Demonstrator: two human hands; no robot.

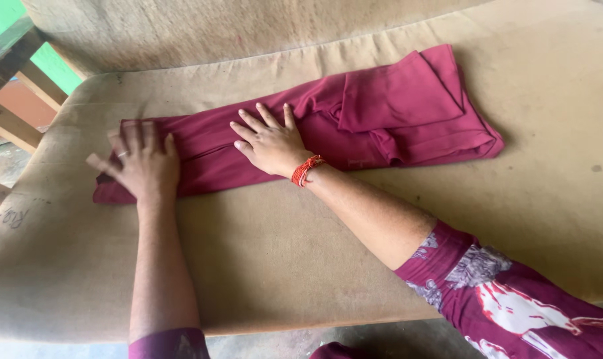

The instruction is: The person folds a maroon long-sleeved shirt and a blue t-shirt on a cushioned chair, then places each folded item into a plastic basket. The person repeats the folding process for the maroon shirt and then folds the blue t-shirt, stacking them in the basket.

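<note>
While both palms lie flat with fingers spread, gripping nothing, on the maroon garment (381,126) — left hand (142,163) at its near-left end, right hand (271,143) mid-length — it rests lengthwise-folded on the padded table (281,259), sleeve end doubled over, crosswise folds seemingly left.

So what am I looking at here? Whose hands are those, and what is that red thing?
The camera sits on a person's head and looks down, so you see their own two arms. The left hand and the right hand both lie flat, fingers spread, on a dark red cloth that is folded into a long strip. Nothing is gripped; the hands only press on it. The cloth lies on a tan padded table. The right wrist wears a red thread band.
</note>
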